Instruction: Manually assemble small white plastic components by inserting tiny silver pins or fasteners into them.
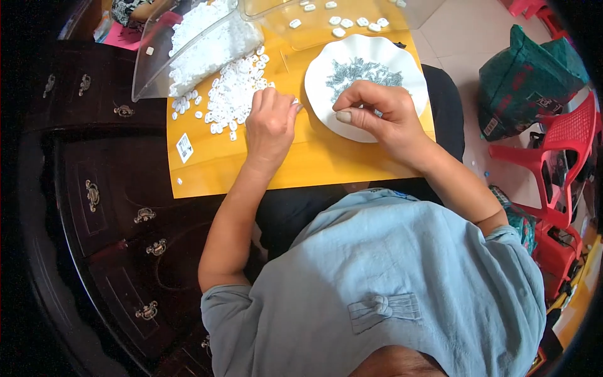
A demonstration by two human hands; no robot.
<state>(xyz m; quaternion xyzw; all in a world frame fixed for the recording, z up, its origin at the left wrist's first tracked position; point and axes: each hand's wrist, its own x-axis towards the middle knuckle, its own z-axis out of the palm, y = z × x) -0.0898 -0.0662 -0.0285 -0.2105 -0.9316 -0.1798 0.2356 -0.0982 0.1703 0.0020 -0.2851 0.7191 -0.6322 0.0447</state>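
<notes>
My left hand (271, 125) is closed, its fingers curled beside a heap of small white oval pieces (227, 94). Near its thumb and fingertips a tiny pale bit shows, too small to name. Over the near part of a white scalloped plate (320, 103), my right hand (386, 116) pinches thumb and forefinger together. Whatever lies in that pinch, if anything, is too small to tell. Many thin grey metal pieces (352, 70) lie in the plate, partly hidden behind my right hand.
The yellow board (301, 169) carries the heap and plate. A clear plastic bin (147, 78) of white pieces lies tipped at its far left; another clear bin (301, 38) holds several. Dark drawers (119, 195) stand left. A red chair (553, 157) and green bag (524, 88) are right.
</notes>
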